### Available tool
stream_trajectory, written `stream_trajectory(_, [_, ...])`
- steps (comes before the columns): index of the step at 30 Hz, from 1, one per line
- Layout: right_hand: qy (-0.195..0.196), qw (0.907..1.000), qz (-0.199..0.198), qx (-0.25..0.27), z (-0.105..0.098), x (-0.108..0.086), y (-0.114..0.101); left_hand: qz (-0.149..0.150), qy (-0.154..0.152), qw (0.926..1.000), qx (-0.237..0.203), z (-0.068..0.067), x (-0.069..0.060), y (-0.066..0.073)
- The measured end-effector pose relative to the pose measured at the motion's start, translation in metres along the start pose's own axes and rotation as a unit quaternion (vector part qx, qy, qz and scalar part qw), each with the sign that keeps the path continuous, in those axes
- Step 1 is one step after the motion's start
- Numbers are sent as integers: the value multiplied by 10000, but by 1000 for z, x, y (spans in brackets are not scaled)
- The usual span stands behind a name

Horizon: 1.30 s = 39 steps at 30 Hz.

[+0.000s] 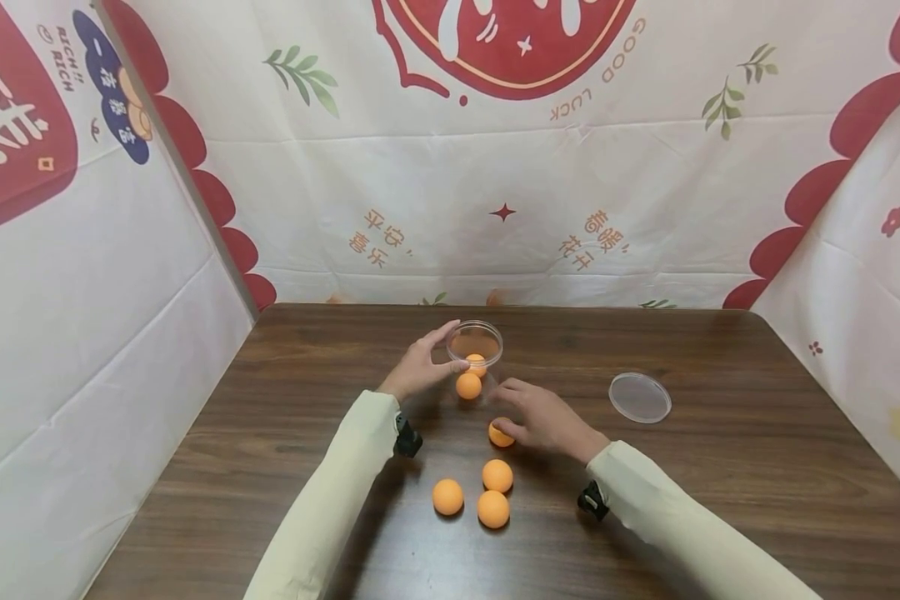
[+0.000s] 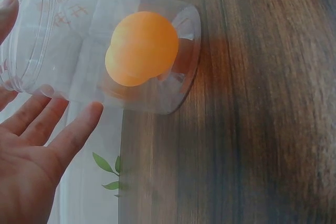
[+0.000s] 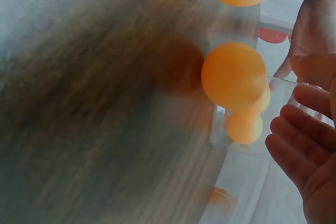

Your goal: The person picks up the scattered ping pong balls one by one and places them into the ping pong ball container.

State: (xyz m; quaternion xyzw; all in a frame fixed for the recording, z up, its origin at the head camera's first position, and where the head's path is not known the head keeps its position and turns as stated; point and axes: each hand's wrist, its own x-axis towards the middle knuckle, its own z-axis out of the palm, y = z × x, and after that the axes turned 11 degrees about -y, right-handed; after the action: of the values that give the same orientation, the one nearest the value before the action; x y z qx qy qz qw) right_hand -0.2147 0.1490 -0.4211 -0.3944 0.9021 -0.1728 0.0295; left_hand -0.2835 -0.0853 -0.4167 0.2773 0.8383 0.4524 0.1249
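A clear plastic jar (image 2: 79, 51) stands upright on the table, its mouth uncovered. Two orange balls, one ball (image 1: 468, 386) in front of the other (image 1: 476, 363), lie at its bottom. My left hand (image 1: 425, 364) holds the jar near the rim, thumb on the near side and fingers around the far side. Just right of the jar, my right hand (image 1: 543, 417) hovers with loosely bent fingers over a loose orange ball (image 1: 502, 433). In the right wrist view a gap shows between those fingers and that ball (image 3: 233, 76).
Three more orange balls lie nearer the front: one ball (image 1: 447, 497) on the left, another (image 1: 497, 476) and a third (image 1: 493, 509) close together. A clear round lid (image 1: 640, 397) lies flat at the right. Printed cloth (image 1: 435, 183) hangs behind the wooden table (image 1: 307, 375).
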Motion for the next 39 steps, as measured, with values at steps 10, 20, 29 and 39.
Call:
stream_trajectory(10, [-350, 9991, 210, -86, 6, -1, -2, 48, 24, 10000, 69, 0, 1, -3])
stream_trajectory(20, [-616, 9967, 467, -255, 7, -2, -2, 213, 29, 9998, 9, 0, 2, -4])
stream_trajectory(29, [-839, 9947, 568, -166, 11, -2, -1, 199, 14, 9998, -7, 0, 1, -3])
stream_trajectory(39, [-850, 9952, 440, -199, 12, -1, -1, 194, 36, 9998, -43, 1, 1, -3])
